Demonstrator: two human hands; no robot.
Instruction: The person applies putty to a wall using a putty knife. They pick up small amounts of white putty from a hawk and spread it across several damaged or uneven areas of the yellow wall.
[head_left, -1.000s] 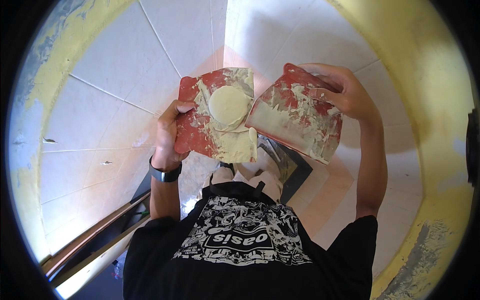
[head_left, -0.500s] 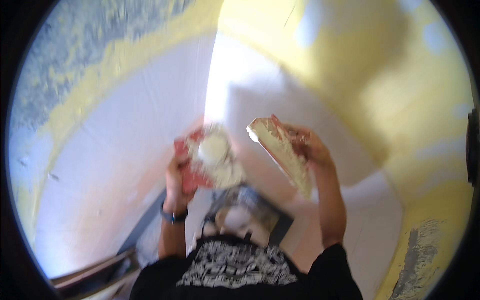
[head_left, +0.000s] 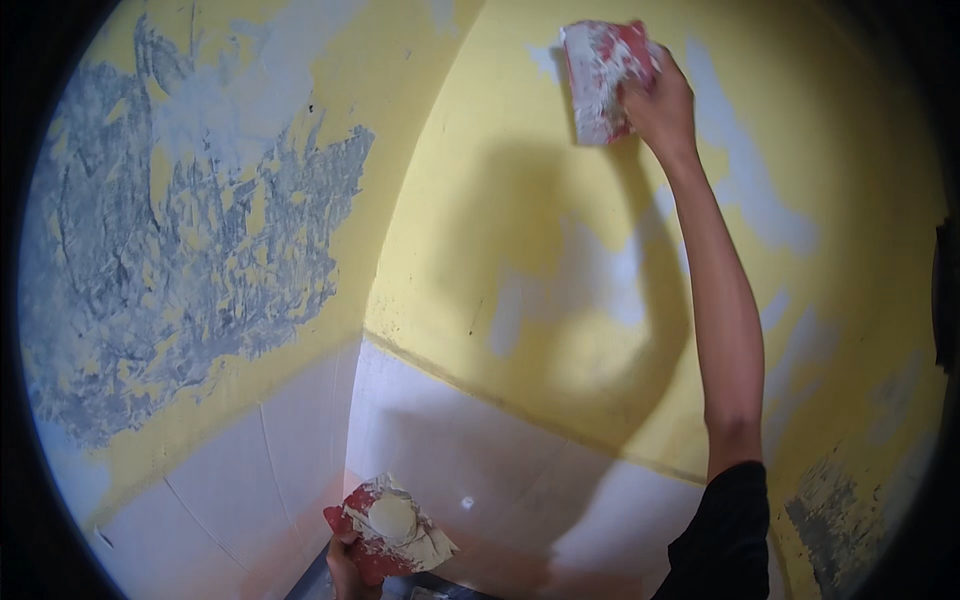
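High up, my right hand [head_left: 662, 108] grips a red plastering float [head_left: 600, 82] smeared with pale putty. The float's edge is at the yellow wall [head_left: 450, 210]; whether its full face touches I cannot tell. Low at the left, my left hand [head_left: 346, 568] holds a red putty board [head_left: 368, 558] by its left side. Pale putty [head_left: 428, 545] covers much of that board, with a smooth round whitish piece [head_left: 392, 518] on top. My fingers under the board are hidden.
A rough grey patch [head_left: 190, 250] spreads over the left wall, which meets the yellow wall at a corner. Whitish smears [head_left: 570, 280] mark the yellow paint. Below runs a pale lower wall band [head_left: 450, 440], with a dark-edged thing [head_left: 315, 580] at the bottom.
My right hand has risen with the float from beside the board to the upper wall. The board in my left hand sits lower in view. The view has tilted up the wall.
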